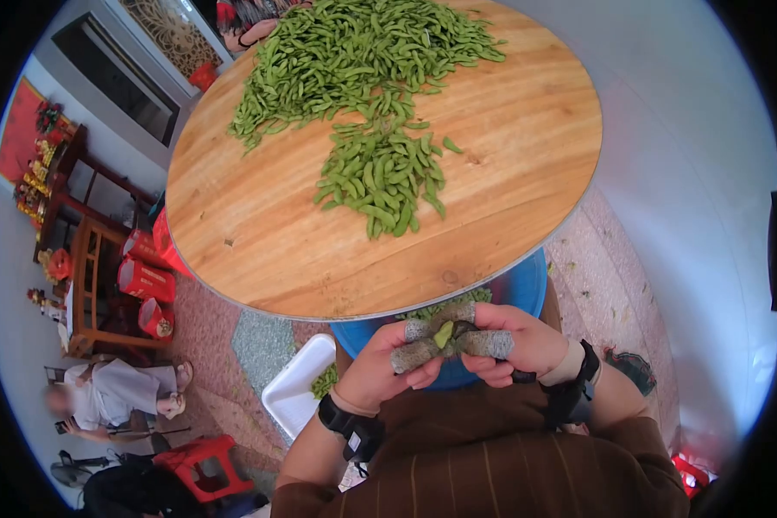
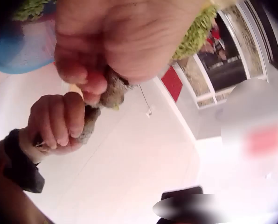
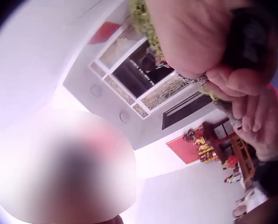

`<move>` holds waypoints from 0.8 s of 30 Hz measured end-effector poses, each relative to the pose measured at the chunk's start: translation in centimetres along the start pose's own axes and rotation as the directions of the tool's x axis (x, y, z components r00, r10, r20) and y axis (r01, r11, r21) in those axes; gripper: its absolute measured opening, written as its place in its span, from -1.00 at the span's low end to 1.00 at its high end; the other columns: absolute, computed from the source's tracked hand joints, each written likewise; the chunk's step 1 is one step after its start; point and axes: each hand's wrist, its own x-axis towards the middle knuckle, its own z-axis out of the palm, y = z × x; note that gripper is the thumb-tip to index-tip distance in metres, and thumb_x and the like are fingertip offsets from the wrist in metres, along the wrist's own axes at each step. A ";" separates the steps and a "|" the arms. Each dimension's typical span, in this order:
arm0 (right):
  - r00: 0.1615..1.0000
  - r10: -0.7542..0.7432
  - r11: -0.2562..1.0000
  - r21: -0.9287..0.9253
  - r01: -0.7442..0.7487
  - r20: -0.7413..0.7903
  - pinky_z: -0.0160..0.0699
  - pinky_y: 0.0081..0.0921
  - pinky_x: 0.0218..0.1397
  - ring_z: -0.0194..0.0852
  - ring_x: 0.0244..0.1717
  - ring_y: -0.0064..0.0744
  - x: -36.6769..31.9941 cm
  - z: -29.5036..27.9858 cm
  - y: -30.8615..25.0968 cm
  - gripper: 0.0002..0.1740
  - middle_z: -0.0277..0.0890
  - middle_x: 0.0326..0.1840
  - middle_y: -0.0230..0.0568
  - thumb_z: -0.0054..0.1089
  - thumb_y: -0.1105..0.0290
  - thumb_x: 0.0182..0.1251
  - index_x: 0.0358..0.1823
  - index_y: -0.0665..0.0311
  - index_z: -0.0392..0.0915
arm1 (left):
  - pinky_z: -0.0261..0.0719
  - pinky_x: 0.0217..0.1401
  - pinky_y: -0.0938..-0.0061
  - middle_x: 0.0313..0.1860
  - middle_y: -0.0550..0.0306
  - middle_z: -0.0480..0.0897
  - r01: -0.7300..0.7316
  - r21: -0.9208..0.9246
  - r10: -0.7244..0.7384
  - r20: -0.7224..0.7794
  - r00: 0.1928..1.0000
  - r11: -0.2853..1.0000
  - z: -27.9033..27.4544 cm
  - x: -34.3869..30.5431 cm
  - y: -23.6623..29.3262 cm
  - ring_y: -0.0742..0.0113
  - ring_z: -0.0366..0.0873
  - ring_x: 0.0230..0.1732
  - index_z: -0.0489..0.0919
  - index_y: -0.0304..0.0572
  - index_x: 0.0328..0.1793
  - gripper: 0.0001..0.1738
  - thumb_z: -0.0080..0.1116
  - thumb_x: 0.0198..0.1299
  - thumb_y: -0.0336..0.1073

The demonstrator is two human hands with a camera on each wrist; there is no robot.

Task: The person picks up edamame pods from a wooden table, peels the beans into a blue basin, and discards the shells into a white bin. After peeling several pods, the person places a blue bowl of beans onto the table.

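Both hands meet over the blue tub (image 1: 533, 298), just off the table's near edge. A green soybean pod (image 1: 443, 334) sits between their fingertips. My left hand (image 1: 373, 367) pinches the pod with grey-wrapped thumb and finger. My right hand (image 1: 527, 341) has its fingers curled round a small dark-handled tool (image 3: 251, 42), whose kind I cannot tell. Grey wraps (image 1: 489, 344) cover its thumb and finger too, close beside the pod. More green pods or beans (image 1: 470, 298) show in the tub behind the hands.
The round wooden table (image 1: 501, 190) bears a small pod pile (image 1: 384, 181) and a large heap (image 1: 345, 60). A white tray (image 1: 289, 384) with green pieces lies left of the tub. Another person's arm (image 1: 255, 33) is at the far edge; someone sits (image 1: 129, 393) at left.
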 end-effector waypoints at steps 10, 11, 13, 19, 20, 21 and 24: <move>0.921 -0.334 0.665 -0.743 0.078 -0.202 0.44 -0.33 -0.51 0.49 -0.52 -0.17 2.1 -1.8 4.3 -0.70 0.45 -0.48 -0.11 0.04 0.43 0.25 0.00 0.26 0.29 | 0.54 -0.34 0.22 -0.40 -0.10 0.53 0.064 0.915 0.573 0.193 0.797 -0.398 0.9 0.9 -1.6 -0.01 0.54 -0.45 0.52 -0.37 -0.16 -0.67 0.21 -0.16 -0.53; 0.837 -0.540 0.368 -0.919 0.139 -0.090 0.52 -0.23 -0.41 0.56 -0.42 0.06 2.3 -2.1 4.9 -0.60 0.52 -0.36 0.01 0.09 0.42 0.22 0.09 0.26 0.29 | 0.54 -0.32 0.18 -0.35 -0.17 0.54 0.107 0.903 0.562 0.163 0.811 -0.417 1.1 0.8 -1.6 -0.11 0.54 -0.39 0.52 -0.36 -0.23 -0.67 0.19 -0.24 -0.53; 0.859 -0.496 0.350 -0.935 0.063 -0.128 0.52 -0.16 -0.35 0.51 -0.33 0.20 2.1 -1.5 4.5 -0.58 0.52 -0.33 0.09 0.09 0.43 0.20 0.10 0.28 0.29 | 0.55 -0.29 0.15 -0.31 -0.25 0.54 0.147 0.886 0.553 0.138 0.822 -0.440 1.2 0.7 -1.7 -0.20 0.54 -0.33 0.51 -0.35 -0.30 -0.68 0.16 -0.33 -0.54; 0.871 -0.474 0.424 -0.901 0.096 -0.130 0.49 -0.25 -0.45 0.53 -0.48 0.01 1.6 -1.3 3.6 -0.62 0.51 -0.42 0.01 0.07 0.45 0.22 0.07 0.29 0.30 | 0.54 -0.34 0.17 -0.29 -0.23 0.53 0.146 0.841 0.544 0.195 0.816 -0.521 0.7 0.8 -2.4 -0.11 0.53 -0.41 0.47 -0.31 -0.33 -0.76 0.19 -0.22 -0.50; 0.894 -0.415 0.582 -0.804 0.119 -0.168 0.45 -0.26 -0.51 0.46 -0.58 -0.02 1.5 -1.0 2.9 -0.67 0.46 -0.47 0.01 0.03 0.50 0.20 0.02 0.30 0.31 | 0.52 -0.39 0.22 -0.34 -0.19 0.54 0.080 0.912 0.566 0.179 0.805 -0.403 0.5 1.1 -2.3 -0.05 0.52 -0.45 0.49 -0.32 -0.28 -0.81 0.17 -0.07 -0.48; 0.894 -0.414 0.585 -0.802 0.118 -0.171 0.45 -0.26 -0.51 0.46 -0.58 -0.02 1.5 -1.3 2.7 -0.67 0.46 -0.47 0.01 0.03 0.50 0.20 0.02 0.30 0.31 | 0.49 -0.43 0.27 -0.39 -0.15 0.55 0.010 0.961 0.585 0.159 0.795 -0.276 0.4 1.3 -2.3 0.00 0.51 -0.50 0.52 -0.33 -0.23 -0.86 0.15 0.07 -0.46; 0.989 -0.114 0.950 -0.301 0.079 -0.100 0.34 -0.58 -0.62 0.32 -0.67 -0.53 0.7 -2.3 2.4 -0.73 0.41 -0.48 -0.31 -0.06 0.41 0.37 0.07 0.22 0.34 | 0.42 -0.48 0.47 -0.42 0.02 0.56 0.030 0.022 -0.023 -0.268 0.963 0.999 0.1 0.5 -0.9 0.27 0.45 -0.55 0.53 -0.28 -0.16 -0.86 0.02 0.30 -0.36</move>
